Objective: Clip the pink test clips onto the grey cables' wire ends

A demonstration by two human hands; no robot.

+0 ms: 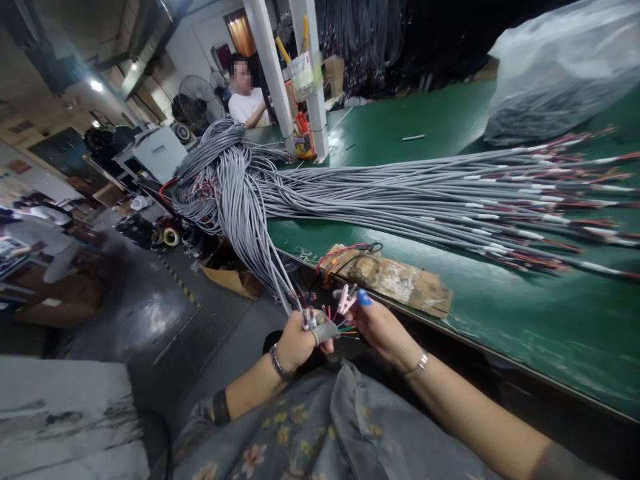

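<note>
My left hand [300, 340] is closed around the ends of several grey cables [277, 273], with grey tape or a finger cover on its thumb. Thin coloured wires [345, 330] fan out of those ends toward my other hand. My right hand [383, 330], a blue cover on one fingertip, pinches a small pink clip [345, 300] just right of the wires. From my left hand the cables run up to a large grey cable bundle [235, 173] draped over the green table's edge.
On the green table [540, 320] lie many cables with stripped ends [540, 213]. A taped cardboard piece [395, 277] lies along the near edge. A plastic bag [560, 73] stands at the back right. Behind a white post [315, 87] sits a co-worker [250, 100]. An open carton [233, 270] is below left.
</note>
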